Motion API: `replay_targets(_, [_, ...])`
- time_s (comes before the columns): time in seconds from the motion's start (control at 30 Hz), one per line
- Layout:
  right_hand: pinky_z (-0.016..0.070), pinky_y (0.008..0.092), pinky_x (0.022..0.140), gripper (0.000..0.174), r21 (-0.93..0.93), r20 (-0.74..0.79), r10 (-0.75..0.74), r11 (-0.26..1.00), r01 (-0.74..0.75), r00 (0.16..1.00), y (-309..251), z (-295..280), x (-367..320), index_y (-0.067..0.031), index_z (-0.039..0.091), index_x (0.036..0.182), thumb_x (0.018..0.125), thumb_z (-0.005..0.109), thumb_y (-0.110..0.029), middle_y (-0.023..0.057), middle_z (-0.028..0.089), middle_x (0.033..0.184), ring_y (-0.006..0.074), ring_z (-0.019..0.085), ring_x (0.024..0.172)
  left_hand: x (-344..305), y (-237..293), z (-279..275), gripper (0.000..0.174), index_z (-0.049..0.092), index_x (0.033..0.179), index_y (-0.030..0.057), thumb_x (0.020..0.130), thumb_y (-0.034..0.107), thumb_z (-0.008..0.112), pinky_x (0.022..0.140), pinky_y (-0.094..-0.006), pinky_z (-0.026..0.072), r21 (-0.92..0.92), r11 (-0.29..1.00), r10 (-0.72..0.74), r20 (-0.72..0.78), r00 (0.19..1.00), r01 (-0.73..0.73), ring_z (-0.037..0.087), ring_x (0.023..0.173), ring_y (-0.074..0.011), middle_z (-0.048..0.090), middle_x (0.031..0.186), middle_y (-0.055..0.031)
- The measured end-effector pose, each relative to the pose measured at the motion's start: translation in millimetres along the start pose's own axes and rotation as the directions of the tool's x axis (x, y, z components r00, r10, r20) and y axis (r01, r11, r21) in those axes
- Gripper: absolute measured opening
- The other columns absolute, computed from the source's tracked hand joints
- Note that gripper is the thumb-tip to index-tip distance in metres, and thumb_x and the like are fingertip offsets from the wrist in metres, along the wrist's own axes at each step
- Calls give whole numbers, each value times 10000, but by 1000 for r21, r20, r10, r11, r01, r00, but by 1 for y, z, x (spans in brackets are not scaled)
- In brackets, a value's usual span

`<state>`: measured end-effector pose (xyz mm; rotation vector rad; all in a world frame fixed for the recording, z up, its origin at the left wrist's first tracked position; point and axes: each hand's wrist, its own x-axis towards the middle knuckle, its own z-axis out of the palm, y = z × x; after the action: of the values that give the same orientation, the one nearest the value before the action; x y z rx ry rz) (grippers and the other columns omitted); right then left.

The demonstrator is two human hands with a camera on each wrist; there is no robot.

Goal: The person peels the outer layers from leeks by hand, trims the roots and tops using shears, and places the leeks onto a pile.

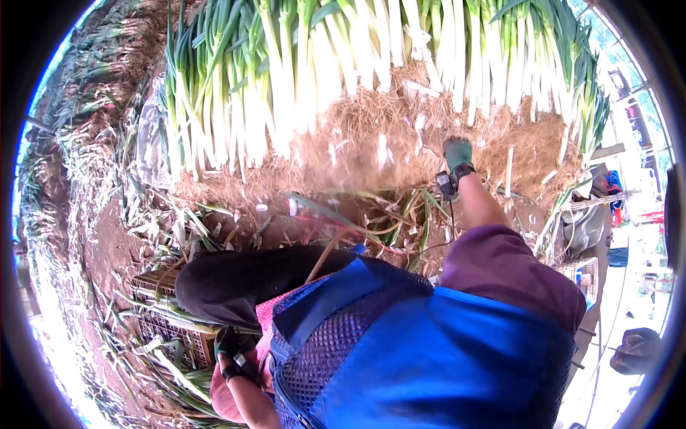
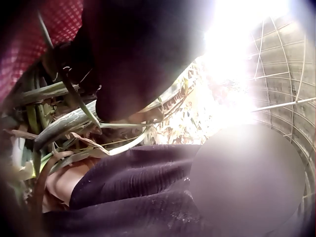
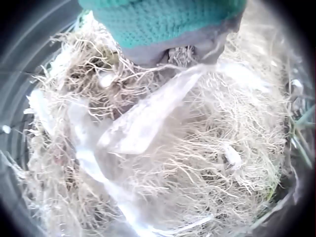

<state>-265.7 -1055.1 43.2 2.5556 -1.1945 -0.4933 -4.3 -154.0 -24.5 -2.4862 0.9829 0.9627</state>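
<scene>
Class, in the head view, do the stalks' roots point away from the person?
No, the brown roots face the person, with the green leaves at the far side.

Leeks [image 1: 286, 79]: upper leaves cut off by the head view's edge
Roots [image 1: 371, 118]: blurred in patches
Right hand [image 3: 168, 29]: cropped in its wrist view (its grip, unclear)
Left hand [image 1: 229, 344]: fingers too dark to tell

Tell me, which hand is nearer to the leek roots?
The right hand is at the leek roots; the left hand is well back from them, beside the brown crate.
</scene>
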Motion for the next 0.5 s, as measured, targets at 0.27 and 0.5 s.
replay_targets(0.27, [465,450,647,329,-159,-200,62,983,-94,978,29,-20,-2,-133,718,852,937,460,-320,101,699,809,277,671,745,-5,-6,-13,164,612,966,122,879,261,603,677,-340,437,-934,37,-448,301,842,354,553,776,-185,589,824,-39])
replay_targets(0.5, [485,470,704,219,-167,-156,81,980,-107,984,24,22,33,-146,723,893,872,553,-282,100,717,913,265,682,859,9,-18,-36,138,657,902,128,804,224,665,588,-346,462,-909,7,-461,367,808,417,585,668,-181,620,727,-52])
